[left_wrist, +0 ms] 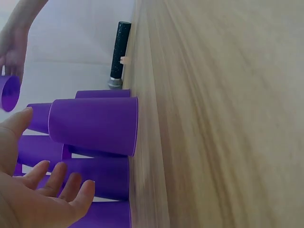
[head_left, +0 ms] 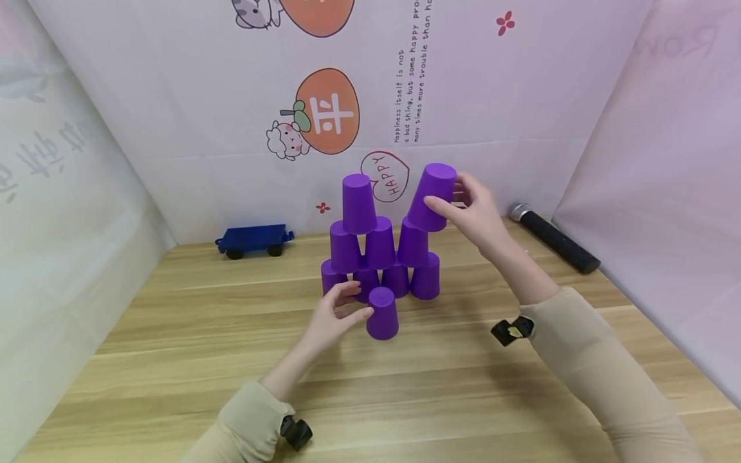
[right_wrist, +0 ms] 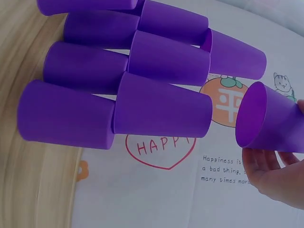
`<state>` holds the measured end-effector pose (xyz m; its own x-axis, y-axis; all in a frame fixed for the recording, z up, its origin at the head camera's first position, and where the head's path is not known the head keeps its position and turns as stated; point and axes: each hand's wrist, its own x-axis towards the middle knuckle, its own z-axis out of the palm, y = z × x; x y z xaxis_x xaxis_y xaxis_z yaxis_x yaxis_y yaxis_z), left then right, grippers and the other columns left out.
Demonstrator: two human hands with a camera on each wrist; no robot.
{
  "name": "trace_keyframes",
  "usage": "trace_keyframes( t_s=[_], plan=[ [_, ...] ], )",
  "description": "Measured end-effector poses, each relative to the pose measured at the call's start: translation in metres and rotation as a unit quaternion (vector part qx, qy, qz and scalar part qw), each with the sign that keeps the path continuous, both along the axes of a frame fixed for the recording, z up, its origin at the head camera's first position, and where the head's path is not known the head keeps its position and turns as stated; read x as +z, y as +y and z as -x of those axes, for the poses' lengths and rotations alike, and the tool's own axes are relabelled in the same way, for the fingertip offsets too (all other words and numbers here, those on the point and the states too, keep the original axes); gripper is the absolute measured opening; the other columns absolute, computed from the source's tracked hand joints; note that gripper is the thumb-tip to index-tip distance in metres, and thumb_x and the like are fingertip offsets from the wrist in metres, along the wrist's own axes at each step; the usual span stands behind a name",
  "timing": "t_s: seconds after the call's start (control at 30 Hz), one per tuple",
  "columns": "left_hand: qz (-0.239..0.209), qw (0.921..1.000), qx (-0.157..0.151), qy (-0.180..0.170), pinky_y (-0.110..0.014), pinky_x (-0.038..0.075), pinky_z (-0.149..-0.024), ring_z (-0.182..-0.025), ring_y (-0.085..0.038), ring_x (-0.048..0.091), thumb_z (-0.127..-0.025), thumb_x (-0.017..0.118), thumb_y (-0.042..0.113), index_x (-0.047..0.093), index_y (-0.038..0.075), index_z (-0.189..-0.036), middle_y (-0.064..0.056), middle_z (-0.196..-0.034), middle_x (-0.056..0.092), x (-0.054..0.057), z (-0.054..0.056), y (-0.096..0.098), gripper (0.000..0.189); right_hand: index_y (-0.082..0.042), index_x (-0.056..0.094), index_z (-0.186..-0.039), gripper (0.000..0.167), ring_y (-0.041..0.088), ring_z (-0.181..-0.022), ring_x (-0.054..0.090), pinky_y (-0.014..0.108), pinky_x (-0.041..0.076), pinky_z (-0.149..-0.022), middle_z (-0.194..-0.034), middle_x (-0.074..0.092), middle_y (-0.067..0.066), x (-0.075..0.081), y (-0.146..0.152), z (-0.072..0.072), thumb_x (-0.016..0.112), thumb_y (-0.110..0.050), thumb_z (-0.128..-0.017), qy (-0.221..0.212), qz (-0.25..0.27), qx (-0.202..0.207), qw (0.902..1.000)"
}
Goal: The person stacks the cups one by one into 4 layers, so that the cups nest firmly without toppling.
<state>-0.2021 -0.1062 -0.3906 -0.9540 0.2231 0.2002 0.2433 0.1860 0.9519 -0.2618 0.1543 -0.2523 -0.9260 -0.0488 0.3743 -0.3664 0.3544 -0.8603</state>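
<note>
Purple cups stand upside down in a stepped stack: several in the bottom row point(head_left: 425, 280), three in the middle row point(head_left: 379, 243), and one top cup point(head_left: 359, 204) on the left. My right hand point(head_left: 480, 215) grips another purple cup point(head_left: 433, 196) between thumb and fingers, tilted, mouth down, above the right end of the middle row. In the right wrist view a gap shows between this held cup point(right_wrist: 278, 118) and the middle-row cup point(right_wrist: 164, 108). My left hand point(head_left: 332, 318), fingers spread and loosely bent, is beside a single front cup point(head_left: 383, 315) on the table.
A blue toy wagon point(head_left: 255, 239) stands at the back left of the wooden table point(head_left: 359, 399). A black microphone point(head_left: 556, 239) lies at the back right. A printed white cloth point(head_left: 463, 83) hangs close behind the stack, with more white cloth at both sides.
</note>
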Motion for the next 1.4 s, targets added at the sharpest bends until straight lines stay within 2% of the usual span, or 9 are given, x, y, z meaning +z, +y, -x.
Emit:
trace_keyframes(
  t_s=[0.13, 0.3, 0.57, 0.93, 1.1, 1.4],
  plan=[
    [0.007, 0.9998, -0.008, -0.017, -0.054, 0.044, -0.1, -0.12, -0.038, 0.052, -0.082, 0.073, 0.014, 0.045, 0.001, -0.133, -0.02, -0.131, 0.052, -0.002, 0.0, 0.004, 0.06, -0.014, 0.053, -0.127, 0.053, 0.017, -0.1, 0.056, 0.033, 0.046, -0.086, -0.115, 0.058, 0.009, 0.004, -0.01, 0.014, 0.07, -0.037, -0.082, -0.017, -0.005, 0.009, 0.9998],
    [0.029, 0.9995, -0.008, -0.007, -0.052, 0.046, -0.098, -0.119, -0.036, 0.054, -0.081, 0.074, 0.017, 0.045, 0.003, -0.133, -0.017, -0.13, 0.053, -0.003, -0.001, 0.01, 0.061, -0.013, 0.052, -0.128, 0.055, 0.022, -0.105, 0.055, 0.039, 0.046, -0.092, -0.117, 0.057, 0.012, 0.007, -0.021, 0.026, 0.071, -0.035, -0.082, -0.033, -0.015, 0.025, 0.999],
    [0.032, 0.9994, -0.007, -0.007, -0.05, 0.049, -0.095, -0.114, -0.036, 0.056, -0.079, 0.075, 0.012, 0.048, 0.001, -0.13, -0.02, -0.124, 0.057, -0.006, 0.002, 0.021, 0.059, -0.011, 0.051, -0.13, 0.056, 0.027, -0.11, 0.056, 0.043, 0.048, -0.095, -0.121, 0.058, 0.015, 0.002, -0.031, 0.04, 0.071, -0.031, -0.082, -0.045, -0.03, 0.054, 0.9971],
    [0.049, 0.9988, 0.0, -0.001, -0.046, 0.049, -0.094, -0.11, -0.031, 0.057, -0.078, 0.075, 0.012, 0.05, 0.001, -0.126, -0.017, -0.117, 0.06, -0.008, 0.004, 0.027, 0.055, -0.01, 0.05, -0.13, 0.055, 0.03, -0.113, 0.055, 0.046, 0.047, -0.096, -0.123, 0.057, 0.017, -0.006, -0.036, 0.042, 0.071, -0.027, -0.082, -0.052, -0.03, 0.065, 0.9961],
    [0.065, 0.9978, 0.002, 0.013, -0.043, 0.051, -0.091, -0.108, -0.031, 0.058, -0.077, 0.076, 0.012, 0.051, 0.0, -0.125, -0.018, -0.116, 0.061, -0.01, 0.006, 0.028, 0.055, -0.01, 0.049, -0.131, 0.056, 0.03, -0.114, 0.055, 0.045, 0.047, -0.096, -0.123, 0.056, 0.017, -0.008, -0.037, 0.043, 0.071, -0.028, -0.082, -0.058, -0.029, 0.066, 0.9957],
    [0.073, 0.9972, 0.008, 0.013, -0.041, 0.053, -0.089, -0.106, -0.029, 0.059, -0.078, 0.075, 0.013, 0.053, 0.002, -0.122, -0.016, -0.113, 0.062, -0.009, 0.007, 0.03, 0.051, -0.009, 0.049, -0.129, 0.056, 0.03, -0.114, 0.054, 0.045, 0.048, -0.095, -0.122, 0.055, 0.016, -0.009, -0.039, 0.042, 0.072, -0.029, -0.082, -0.06, -0.024, 0.066, 0.9958]
  ],
)
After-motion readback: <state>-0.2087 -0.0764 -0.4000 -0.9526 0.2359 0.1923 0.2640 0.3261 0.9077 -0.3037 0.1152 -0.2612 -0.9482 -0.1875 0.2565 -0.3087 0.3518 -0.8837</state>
